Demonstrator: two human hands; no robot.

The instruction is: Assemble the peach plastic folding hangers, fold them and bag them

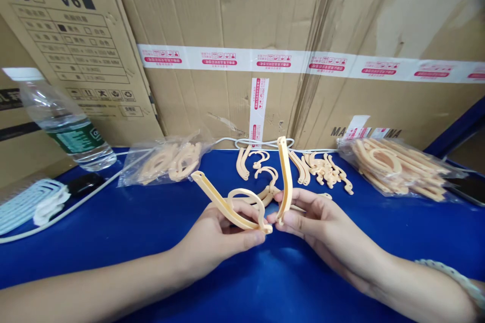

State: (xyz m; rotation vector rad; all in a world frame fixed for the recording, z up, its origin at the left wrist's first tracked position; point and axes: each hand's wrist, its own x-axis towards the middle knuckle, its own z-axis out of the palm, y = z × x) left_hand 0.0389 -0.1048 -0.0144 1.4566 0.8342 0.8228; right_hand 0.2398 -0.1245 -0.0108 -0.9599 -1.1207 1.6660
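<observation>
My left hand (223,237) pinches a beige plastic piece, a curved hanger arm (215,202) with a round hook (248,194) at its lower end. Close beside it, my right hand (314,217) grips a second curved hanger arm (285,176), held nearly upright by its lower end. The two lower ends are near each other, with a small gap between them. Behind the hands on the blue table lie loose curved arms (242,164), hooks (267,174) and a pile of small hook pieces (329,169). Some parts just behind my fingers are partly hidden.
A clear bag of beige parts (170,161) lies at left, another bag (397,166) at right. A water bottle (71,121), a black object (86,184) and a white cable (94,193) are on the left. Cardboard boxes (215,15) stand along the back.
</observation>
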